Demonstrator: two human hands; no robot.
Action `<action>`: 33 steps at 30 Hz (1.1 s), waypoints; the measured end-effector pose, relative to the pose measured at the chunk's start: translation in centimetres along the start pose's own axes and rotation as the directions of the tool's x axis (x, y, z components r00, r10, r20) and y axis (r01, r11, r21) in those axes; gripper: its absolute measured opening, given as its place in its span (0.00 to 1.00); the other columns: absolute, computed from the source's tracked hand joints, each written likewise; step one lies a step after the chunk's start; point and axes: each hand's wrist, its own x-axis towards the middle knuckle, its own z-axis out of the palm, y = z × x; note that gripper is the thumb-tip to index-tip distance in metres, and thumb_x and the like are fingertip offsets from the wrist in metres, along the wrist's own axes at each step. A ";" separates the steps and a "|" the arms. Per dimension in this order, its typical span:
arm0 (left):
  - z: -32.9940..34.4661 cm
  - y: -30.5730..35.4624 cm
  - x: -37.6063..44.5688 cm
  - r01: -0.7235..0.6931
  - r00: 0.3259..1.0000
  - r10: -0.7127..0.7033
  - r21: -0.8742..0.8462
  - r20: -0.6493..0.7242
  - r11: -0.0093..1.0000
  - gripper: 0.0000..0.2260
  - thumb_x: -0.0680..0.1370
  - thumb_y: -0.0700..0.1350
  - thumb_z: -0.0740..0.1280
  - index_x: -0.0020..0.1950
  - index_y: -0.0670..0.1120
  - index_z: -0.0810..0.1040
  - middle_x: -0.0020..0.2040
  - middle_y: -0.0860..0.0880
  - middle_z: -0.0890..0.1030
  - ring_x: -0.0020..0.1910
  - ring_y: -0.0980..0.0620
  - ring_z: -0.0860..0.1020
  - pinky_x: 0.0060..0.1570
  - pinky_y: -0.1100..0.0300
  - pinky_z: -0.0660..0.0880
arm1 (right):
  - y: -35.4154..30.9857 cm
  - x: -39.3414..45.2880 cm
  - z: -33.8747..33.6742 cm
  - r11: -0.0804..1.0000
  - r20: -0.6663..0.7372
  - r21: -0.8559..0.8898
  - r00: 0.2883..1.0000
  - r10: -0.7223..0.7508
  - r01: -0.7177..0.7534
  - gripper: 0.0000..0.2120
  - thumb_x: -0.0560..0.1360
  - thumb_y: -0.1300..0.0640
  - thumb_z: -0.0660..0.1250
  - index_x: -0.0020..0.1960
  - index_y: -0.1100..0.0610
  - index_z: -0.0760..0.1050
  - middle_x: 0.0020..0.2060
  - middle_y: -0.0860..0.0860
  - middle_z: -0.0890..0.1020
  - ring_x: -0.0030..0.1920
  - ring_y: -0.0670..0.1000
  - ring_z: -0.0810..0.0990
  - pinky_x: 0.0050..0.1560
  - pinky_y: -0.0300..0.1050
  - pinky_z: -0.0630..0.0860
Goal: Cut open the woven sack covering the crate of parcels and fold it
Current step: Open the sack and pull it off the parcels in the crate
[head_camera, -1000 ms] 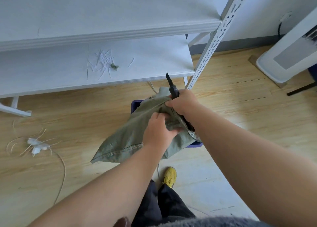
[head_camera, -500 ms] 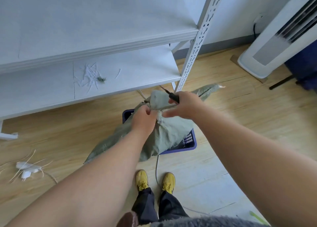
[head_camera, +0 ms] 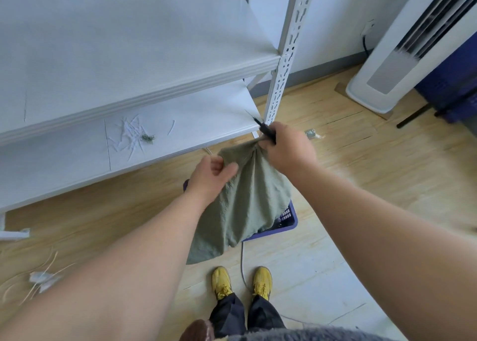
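The olive-green woven sack [head_camera: 242,201] hangs lifted between my hands, draping down over the blue crate [head_camera: 287,220], of which only the near right corner shows. My right hand [head_camera: 287,150] pinches the sack's bunched top edge and also holds a black knife [head_camera: 263,128], its blade pointing up and left toward the shelf. My left hand [head_camera: 210,178] grips the sack's left upper edge. The crate's contents are hidden by the sack.
A white metal shelving unit [head_camera: 280,64] stands just behind the crate, with cut strips on its lower shelf [head_camera: 134,134]. A white tower fan [head_camera: 382,82] is at right. Loose strings [head_camera: 41,278] lie on the wooden floor at left; my yellow shoes [head_camera: 242,281] stand below the crate.
Both hands have raised the sack up off the crate. The right hand with the knife has moved up and right, and the sack now hangs in a narrower drape.
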 end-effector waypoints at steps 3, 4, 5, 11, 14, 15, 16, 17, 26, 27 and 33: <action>1.0 -2.1 -1.0 -0.093 0.996 0.091 0.292 0.020 0.952 0.26 0.71 0.52 0.73 0.66 0.48 0.70 0.60 0.50 0.75 0.58 0.50 0.75 0.59 0.52 0.73 | -0.5 0.1 -0.4 0.999 0.017 0.032 1.000 -0.011 0.010 0.07 0.77 0.52 0.63 0.53 0.54 0.75 0.42 0.53 0.80 0.44 0.58 0.78 0.40 0.49 0.75; 1.2 -2.7 -1.0 -0.074 0.996 0.085 0.357 -0.014 0.931 0.25 0.72 0.50 0.72 0.67 0.48 0.71 0.62 0.48 0.74 0.60 0.48 0.74 0.61 0.50 0.72 | -0.5 0.1 -0.4 0.999 0.027 0.046 1.000 -0.015 0.014 0.07 0.77 0.52 0.63 0.52 0.54 0.75 0.42 0.53 0.80 0.44 0.58 0.78 0.41 0.50 0.76; 1.3 -3.1 -1.1 -0.043 0.996 0.069 0.396 -0.050 0.917 0.24 0.73 0.49 0.72 0.67 0.49 0.72 0.62 0.48 0.74 0.62 0.46 0.73 0.61 0.49 0.72 | -0.6 0.0 -0.3 0.998 0.037 0.063 0.999 -0.020 0.018 0.07 0.77 0.52 0.63 0.51 0.55 0.75 0.42 0.53 0.80 0.44 0.58 0.78 0.42 0.50 0.76; 0.8 -2.9 -0.9 0.023 0.989 0.038 0.390 -0.146 0.921 0.05 0.79 0.46 0.63 0.52 0.47 0.76 0.43 0.49 0.79 0.41 0.48 0.75 0.34 0.59 0.67 | -1.7 -0.9 1.0 0.987 0.107 0.156 0.993 -0.042 0.025 0.09 0.75 0.49 0.66 0.49 0.54 0.75 0.37 0.47 0.77 0.42 0.54 0.76 0.42 0.47 0.72; -0.3 -1.7 -1.3 -0.019 0.988 0.048 0.192 -0.144 0.981 0.03 0.80 0.45 0.62 0.47 0.49 0.74 0.36 0.54 0.74 0.35 0.52 0.72 0.30 0.61 0.63 | -1.1 -0.8 -0.1 0.992 0.134 0.128 0.990 -0.037 0.020 0.18 0.69 0.47 0.74 0.53 0.54 0.73 0.40 0.48 0.78 0.43 0.52 0.76 0.41 0.46 0.72; -0.7 -0.8 -1.4 -0.069 0.979 0.094 0.139 -0.181 0.988 0.04 0.79 0.46 0.63 0.44 0.50 0.74 0.35 0.55 0.74 0.34 0.54 0.72 0.30 0.62 0.64 | -0.8 -0.8 -0.5 0.991 0.097 0.135 0.995 -0.030 0.017 0.19 0.67 0.48 0.75 0.52 0.54 0.73 0.41 0.47 0.78 0.42 0.51 0.76 0.39 0.45 0.71; -1.1 0.2 -1.5 -0.138 0.959 0.156 0.090 -0.237 0.986 0.05 0.79 0.45 0.64 0.42 0.50 0.73 0.34 0.56 0.74 0.34 0.56 0.72 0.30 0.64 0.64 | -0.7 -0.8 -0.8 0.985 0.036 0.171 0.999 -0.017 0.010 0.18 0.66 0.49 0.75 0.51 0.52 0.72 0.39 0.45 0.78 0.41 0.50 0.76 0.37 0.43 0.70; -1.5 1.4 -1.6 -0.211 0.935 0.217 0.050 -0.281 0.976 0.06 0.79 0.45 0.64 0.42 0.50 0.73 0.35 0.56 0.75 0.34 0.58 0.72 0.30 0.68 0.65 | -0.6 -0.8 -1.1 0.975 -0.031 0.221 1.000 0.005 0.002 0.15 0.67 0.50 0.75 0.50 0.50 0.73 0.38 0.44 0.77 0.40 0.49 0.76 0.36 0.42 0.70; -4.1 6.3 -1.9 -0.441 0.872 0.457 0.119 -0.176 0.889 0.04 0.77 0.46 0.68 0.42 0.50 0.76 0.35 0.59 0.76 0.36 0.61 0.74 0.36 0.73 0.66 | -1.9 -0.8 -2.9 0.948 -0.219 0.317 0.975 0.046 0.027 0.15 0.74 0.48 0.68 0.32 0.45 0.67 0.28 0.44 0.72 0.29 0.45 0.70 0.30 0.43 0.63; -4.2 6.1 -2.1 -0.396 0.900 0.414 0.141 -0.134 0.907 0.04 0.77 0.46 0.68 0.43 0.49 0.77 0.36 0.59 0.76 0.38 0.58 0.75 0.36 0.70 0.66 | -2.0 -0.9 -2.8 0.954 -0.145 0.299 0.989 0.038 0.007 0.13 0.74 0.48 0.68 0.34 0.46 0.69 0.29 0.45 0.73 0.29 0.46 0.71 0.31 0.43 0.66; -5.3 7.6 -2.5 -0.382 0.911 0.381 0.027 -0.158 0.924 0.02 0.75 0.45 0.71 0.43 0.51 0.80 0.36 0.60 0.78 0.35 0.68 0.75 0.36 0.77 0.67 | -3.6 -1.3 -2.3 0.875 -0.005 0.475 0.994 -0.108 0.097 0.34 0.67 0.50 0.76 0.67 0.35 0.64 0.41 0.41 0.77 0.42 0.39 0.78 0.43 0.39 0.75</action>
